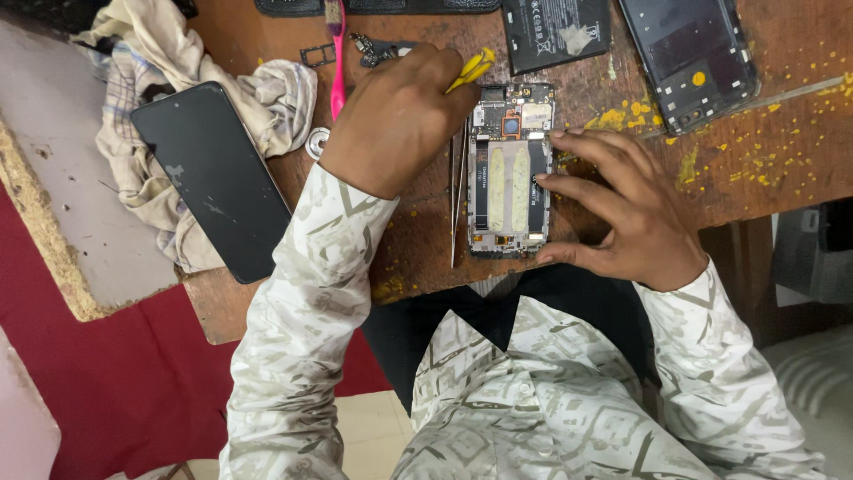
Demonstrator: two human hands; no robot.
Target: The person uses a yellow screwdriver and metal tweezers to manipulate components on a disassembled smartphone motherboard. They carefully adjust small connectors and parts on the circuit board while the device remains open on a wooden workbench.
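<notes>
An opened phone body [511, 169] lies on the wooden table [764, 151], with its circuit board at the far end and two pale adhesive strips in the bare battery bay. My left hand [395, 120] grips a yellow plastic tool [471, 69] whose tip is at the phone's top left corner. My right hand [622, 209] rests on the phone's right edge, fingertips on the frame and thumb at the lower corner. Thin metal tweezers [458, 196] lie along the phone's left side.
A black phone [213, 178] lies face up on a crumpled checked cloth [142, 53] at the left. A pink toothbrush [337, 62], a card tray [317, 56] and a small metal ring [317, 142] lie nearby. A black battery [555, 31] and another phone shell [689, 53] sit at the far edge.
</notes>
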